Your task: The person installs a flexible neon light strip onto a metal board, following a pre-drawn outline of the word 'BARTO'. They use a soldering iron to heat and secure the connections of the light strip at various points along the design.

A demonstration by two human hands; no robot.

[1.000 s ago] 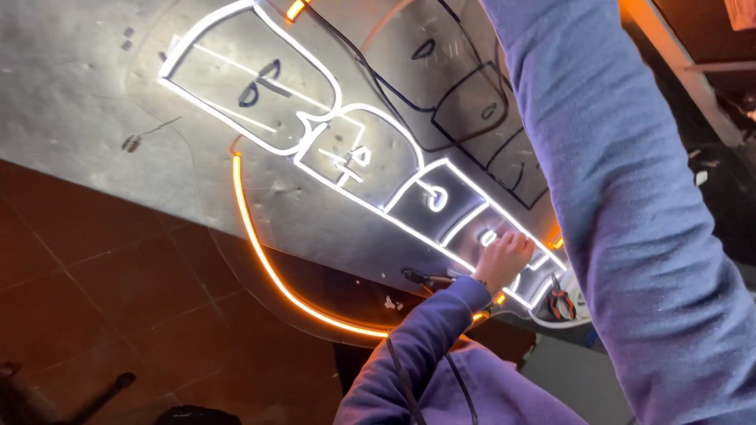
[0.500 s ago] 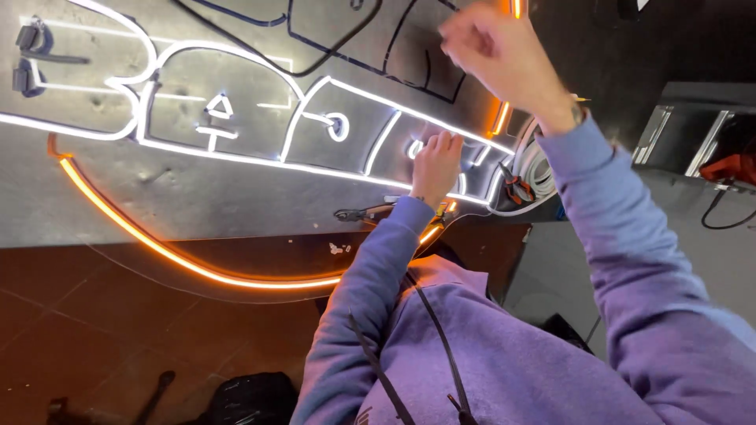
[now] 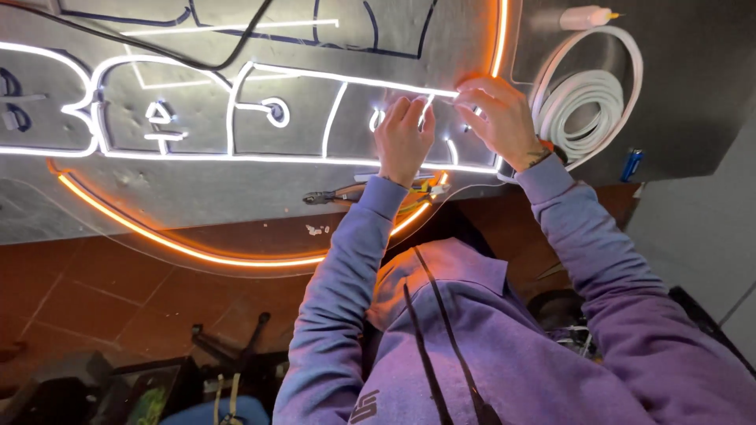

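A clear acrylic sign panel (image 3: 197, 197) lies on a grey worktable, carrying glowing white neon strip (image 3: 236, 157) shaped into outlined letters and an orange neon strip (image 3: 197, 253) curving along its edge. My left hand (image 3: 403, 138) rests fingers-down on the panel at a lit white segment near the right end. My right hand (image 3: 500, 118) pinches the end of the white strip just beside it, fingertips pressed on the line. Both arms are in purple sleeves.
A coil of white unlit strip (image 3: 587, 102) lies right of my hands. A white glue bottle (image 3: 587, 16) sits at the top right, a small blue lighter (image 3: 631, 164) near the table edge. Pliers (image 3: 339, 195) lie under my left wrist. Black cable (image 3: 157, 51) crosses the panel.
My right hand came down from mid-air onto the white strip beside my left hand. The view shifted right, bringing the coil and the bottle into sight.
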